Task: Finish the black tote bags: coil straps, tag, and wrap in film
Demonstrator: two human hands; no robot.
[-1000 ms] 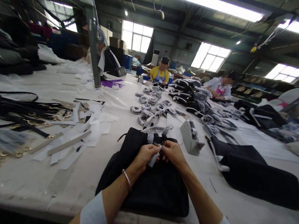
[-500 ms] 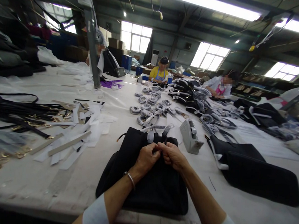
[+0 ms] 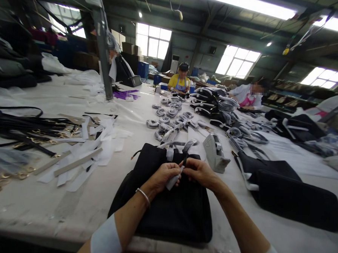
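- Leftmost, well left of the left hand, black straps point(image 3: 19, 123) with gold-coloured clasps lie on the table point(image 3: 82, 208), with pale paper strips point(image 3: 99, 158) between them and that hand; the work in hand does not seem to involve them.
- The left hand point(image 3: 166, 175) pinches a pale strip point(image 3: 171, 183) between thumb and fingers, its end hanging below the grip. Its forearm slants up and rightward, a bracelet point(image 3: 143, 197) at the wrist.
- Beneath both hands is the black bag point(image 3: 175, 219), its top leaning away from the person. A dark tab point(image 3: 184, 158) stands just above where the fingertips meet; the step looks like fine handling of strip and tab, perhaps removing or fitting a wrap.
- The right hand point(image 3: 199, 171) reaches in with bent wrist, thumb and forefinger narrowed beside the tab; whether they have closed on it, I cannot tell. The next move would call for a steady left pinch and small, careful right fingertip work.
- Just right of the right hand stands a grey dispenser-like object point(image 3: 215, 153), apart from it.
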